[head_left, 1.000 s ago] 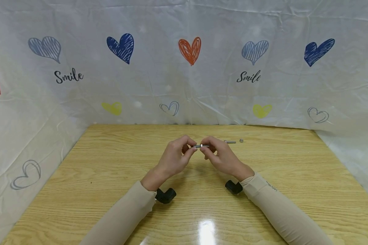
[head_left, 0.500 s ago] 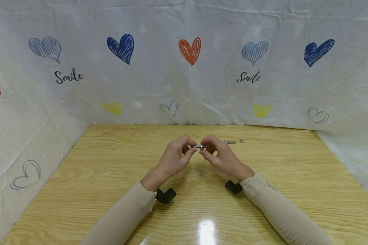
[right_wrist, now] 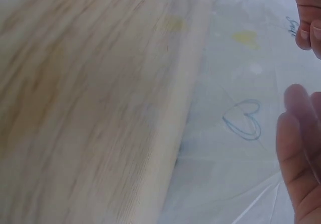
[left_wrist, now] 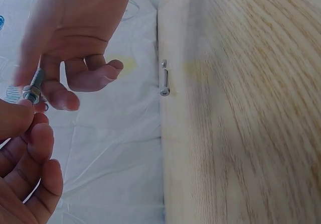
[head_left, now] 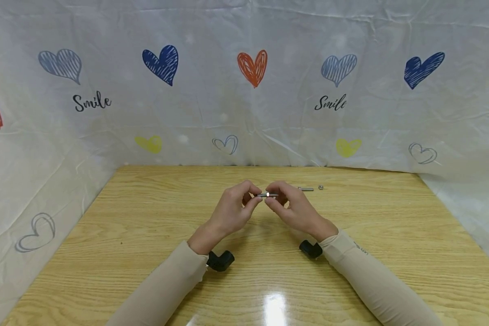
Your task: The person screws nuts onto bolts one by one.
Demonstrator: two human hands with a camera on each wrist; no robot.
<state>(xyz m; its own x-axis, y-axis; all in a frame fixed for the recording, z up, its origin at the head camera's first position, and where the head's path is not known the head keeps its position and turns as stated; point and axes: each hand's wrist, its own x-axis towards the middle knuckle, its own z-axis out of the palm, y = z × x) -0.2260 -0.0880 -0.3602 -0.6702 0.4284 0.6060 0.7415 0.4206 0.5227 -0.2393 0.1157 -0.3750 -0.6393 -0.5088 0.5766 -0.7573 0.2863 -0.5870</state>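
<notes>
Thumb and fingertips of my left hand (head_left: 230,208) pinch a silver bolt (left_wrist: 38,76), its head hidden in the grip. The threaded end points at my right hand (head_left: 295,208). Partway along the thread sits a hex nut (left_wrist: 31,93). My right thumb and index finger stand apart on either side of the nut and bolt end, with a gap showing in the head view. In the right wrist view the bolt is out of sight; only fingers (right_wrist: 291,143) of the right hand and part of the left appear.
Beyond the right hand, a second bolt (head_left: 306,189) lies on the wooden table (head_left: 146,253), with a loose nut (head_left: 320,187) just right of it. A white cloth (head_left: 285,90) printed with hearts hangs behind. Black camera mounts (head_left: 221,261) sit at both wrists.
My right thumb and index finger have parted from the nut, which shows more fully now. The left hand has kept its grip and place.
</notes>
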